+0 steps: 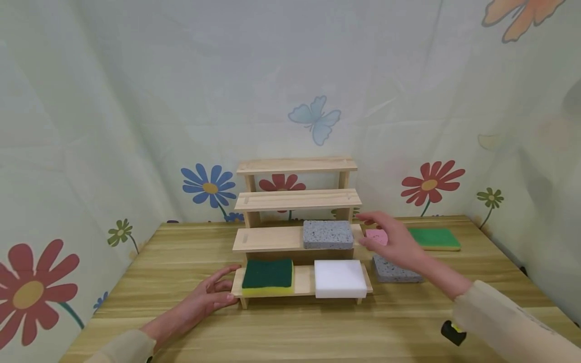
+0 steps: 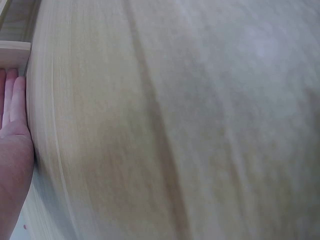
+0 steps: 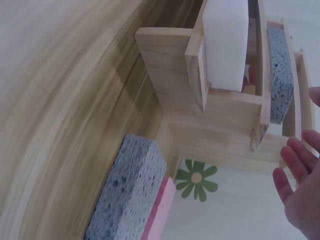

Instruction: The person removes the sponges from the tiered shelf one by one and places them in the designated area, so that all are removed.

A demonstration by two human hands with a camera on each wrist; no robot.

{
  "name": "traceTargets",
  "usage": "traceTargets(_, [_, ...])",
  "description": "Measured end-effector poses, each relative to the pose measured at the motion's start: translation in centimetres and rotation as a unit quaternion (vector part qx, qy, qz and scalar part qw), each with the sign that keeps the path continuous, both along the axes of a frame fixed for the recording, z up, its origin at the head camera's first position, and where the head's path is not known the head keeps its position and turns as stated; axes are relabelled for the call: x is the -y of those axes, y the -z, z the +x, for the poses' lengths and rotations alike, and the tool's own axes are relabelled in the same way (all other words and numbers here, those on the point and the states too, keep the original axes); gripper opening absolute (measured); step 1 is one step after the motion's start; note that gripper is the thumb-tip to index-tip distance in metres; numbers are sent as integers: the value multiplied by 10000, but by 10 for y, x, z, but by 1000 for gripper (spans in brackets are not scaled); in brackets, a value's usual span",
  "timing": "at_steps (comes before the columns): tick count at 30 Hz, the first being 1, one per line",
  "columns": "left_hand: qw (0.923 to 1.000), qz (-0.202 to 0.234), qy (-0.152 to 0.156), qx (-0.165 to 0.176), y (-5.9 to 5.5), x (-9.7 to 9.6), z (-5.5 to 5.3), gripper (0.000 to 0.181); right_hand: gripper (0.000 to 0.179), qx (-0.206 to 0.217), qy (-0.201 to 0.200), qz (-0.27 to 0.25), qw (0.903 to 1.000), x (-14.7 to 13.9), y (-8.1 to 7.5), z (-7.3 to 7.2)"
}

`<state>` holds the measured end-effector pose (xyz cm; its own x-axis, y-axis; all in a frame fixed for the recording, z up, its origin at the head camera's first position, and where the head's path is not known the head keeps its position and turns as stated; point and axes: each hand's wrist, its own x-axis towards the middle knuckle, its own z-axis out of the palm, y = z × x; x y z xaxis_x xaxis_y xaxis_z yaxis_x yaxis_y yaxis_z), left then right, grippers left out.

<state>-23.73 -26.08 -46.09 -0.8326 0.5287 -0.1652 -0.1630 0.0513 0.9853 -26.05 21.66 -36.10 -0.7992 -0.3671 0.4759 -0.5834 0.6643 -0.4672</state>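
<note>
A four-step wooden display rack (image 1: 268, 238) stands on the table. My left hand (image 1: 201, 301) is at the left end of its lowest step, fingertips right at the wood; the left wrist view shows these fingers (image 2: 18, 102) extended. On the second step from the bottom, at its right, lies a grey speckled sponge (image 1: 328, 234). My right hand (image 1: 399, 244) hovers just right of that sponge, fingers spread and holding nothing. The lowest step carries a green-and-yellow scouring sponge (image 1: 268, 275) at left and a white sponge block (image 1: 340, 278) at right.
Right of the rack, another grey sponge (image 1: 395, 271), a pink sponge (image 1: 375, 235) and a green-topped sponge (image 1: 434, 239) lie on the wood-grain table (image 1: 290, 333). A small black object (image 1: 453, 333) shows by the right sleeve. A flowered curtain (image 1: 254, 85) hangs behind.
</note>
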Motion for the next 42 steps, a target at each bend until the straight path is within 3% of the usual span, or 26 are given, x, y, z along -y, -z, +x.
traceTargets(8, [10000,29,-25,32,1,-1,-2,75,57,68,47,129,9999,13,2,-5])
traceTargets(15, [10000,-41,-62,47,0,-1,-1,75,62,495,-296,31,9983,20,3,-10])
traceTargets(24, [9998,-74,-92,136,0,-1,0,73,69,844,-246,25,9961,26,7,-17])
traceTargets(42, [10000,-80,-29,50,0,1,-1,72,70,984,-207,-11,9949,31,12,-19])
